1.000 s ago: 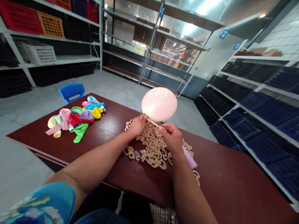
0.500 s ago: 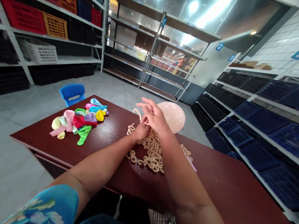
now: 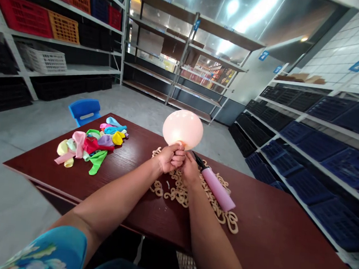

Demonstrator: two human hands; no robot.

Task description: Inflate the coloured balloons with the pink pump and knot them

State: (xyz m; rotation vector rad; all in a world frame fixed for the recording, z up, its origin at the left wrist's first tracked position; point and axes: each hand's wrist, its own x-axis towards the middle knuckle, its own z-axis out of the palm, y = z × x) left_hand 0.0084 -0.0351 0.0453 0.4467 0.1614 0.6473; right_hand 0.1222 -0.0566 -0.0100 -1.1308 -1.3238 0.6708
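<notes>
An inflated pale pink balloon [image 3: 183,128] stands just above my two hands, its neck hidden among the fingers. My left hand [image 3: 171,158] is closed in a fist around the neck. Pressed against it, my right hand [image 3: 190,169] is also closed at the balloon's neck; its fingertips are partly hidden. Beneath both hands lies a loose heap of beige curly cord [image 3: 177,193] on the dark red-brown table [image 3: 124,188]. To the right of my right hand, a pink hand pump [image 3: 218,189] with a black end rests on the cord.
Several uninflated balloons [image 3: 95,144] in mixed colours lie at the table's left. A blue chair [image 3: 85,110] stands beyond the far left edge. Shelves with red and yellow crates [image 3: 63,27] line the left; dark blue crates [image 3: 301,178] fill the right-hand rack.
The balloon has moved left to sit directly above my hands. My right hand has dropped and its raised fingers have closed beside the left. The pump and more cord now show.
</notes>
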